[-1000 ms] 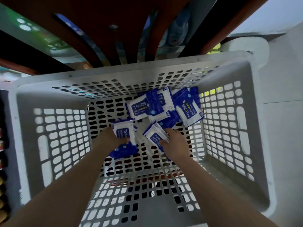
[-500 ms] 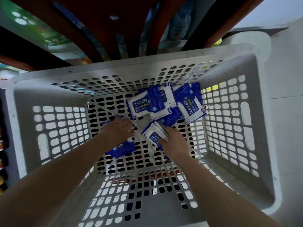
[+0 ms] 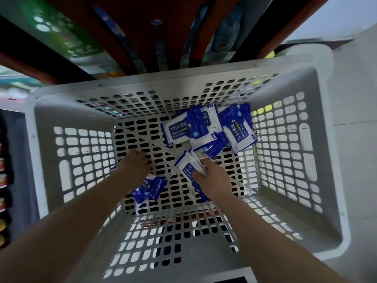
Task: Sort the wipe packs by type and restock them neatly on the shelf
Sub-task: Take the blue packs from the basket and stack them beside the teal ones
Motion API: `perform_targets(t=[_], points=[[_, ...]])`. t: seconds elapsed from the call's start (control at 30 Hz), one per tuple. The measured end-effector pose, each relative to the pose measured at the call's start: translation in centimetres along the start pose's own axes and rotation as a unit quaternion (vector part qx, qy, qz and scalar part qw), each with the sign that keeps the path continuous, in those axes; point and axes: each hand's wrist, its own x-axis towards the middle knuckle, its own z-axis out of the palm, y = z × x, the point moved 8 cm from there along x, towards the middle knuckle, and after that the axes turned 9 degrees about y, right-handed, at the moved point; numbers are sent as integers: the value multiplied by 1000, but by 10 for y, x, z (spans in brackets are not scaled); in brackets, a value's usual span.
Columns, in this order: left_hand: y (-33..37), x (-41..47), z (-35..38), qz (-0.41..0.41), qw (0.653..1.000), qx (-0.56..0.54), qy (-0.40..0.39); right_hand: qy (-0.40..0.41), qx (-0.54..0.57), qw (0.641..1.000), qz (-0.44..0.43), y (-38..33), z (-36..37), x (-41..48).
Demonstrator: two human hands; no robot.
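Right hand grips a blue-and-white plastic wipe pack marked "75% Alcohol Wipes", lying lengthwise far-left to near-right; left hand loose, empty.

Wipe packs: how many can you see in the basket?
7 packs: five heaped far right, one in the right hand, one under the left forearm; overlaps may hide more.

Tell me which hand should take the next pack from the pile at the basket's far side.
Left, probably. The left hand rests empty on the floor of the basket, while the right hand has its grip on a pack. The pile lies nearer the right, yet looks reachable.
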Motion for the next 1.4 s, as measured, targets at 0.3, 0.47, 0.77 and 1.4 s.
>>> perform_targets(t=[0.3,0.47,0.77,1.4], points=[[-26,-49,-22,-168,931,-316,75,25,110,993,-32,-35,-19,-27],[-30,-94,-40,-304,709,-620,142,67,202,975,-59,-69,-56,-44],[-10,-209,-100,-381,348,-790,330,19,242,948,-204,-153,-122,-105],[52,-525,-34,-469,-9,-728,500,-109,221,838,-486,-368,-76,-358]])
